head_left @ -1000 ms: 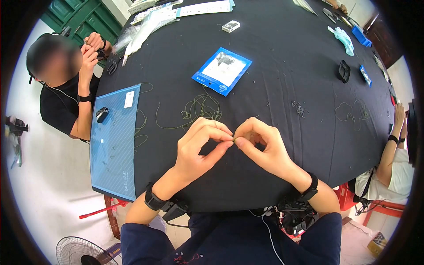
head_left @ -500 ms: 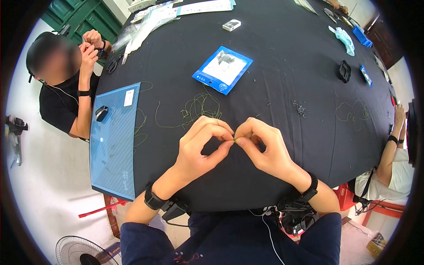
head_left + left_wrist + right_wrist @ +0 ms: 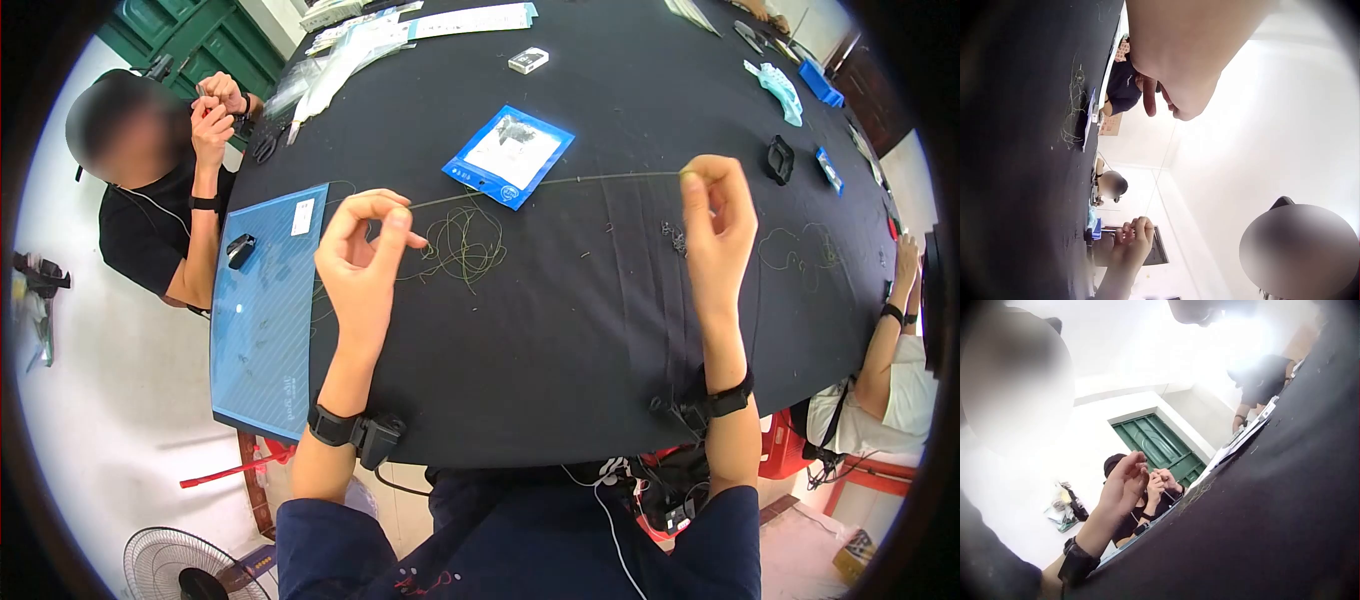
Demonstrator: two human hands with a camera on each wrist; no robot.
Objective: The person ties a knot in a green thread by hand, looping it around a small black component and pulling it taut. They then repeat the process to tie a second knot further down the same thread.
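A thin green line point(image 3: 625, 177) stretches almost straight between the two hands, above the black table. My left hand point(image 3: 362, 255) pinches one end between thumb and forefinger, at the left of the head view. At the right, my right hand point(image 3: 718, 230) pinches the other end with curled fingers. In the left wrist view the line point(image 3: 1159, 177) runs taut between both hands. A loose tangle of green line point(image 3: 465, 250) lies on the table just right of the left hand. Behind the stretched line lies a blue and white packet point(image 3: 510, 155) with dark bits inside.
A blue translucent folder point(image 3: 265, 330) lies left, bearing a small black object point(image 3: 240, 251). Small dark pieces point(image 3: 672, 238) sit by the right hand, with another loose line point(image 3: 790, 250) beyond. A black tray point(image 3: 780, 160) stands farther right. Another person point(image 3: 150, 230) sits at the left.
Both hands, earlier fingertip to fingertip at the middle, have moved wide apart and away from the body. The line now shows stretched between them.
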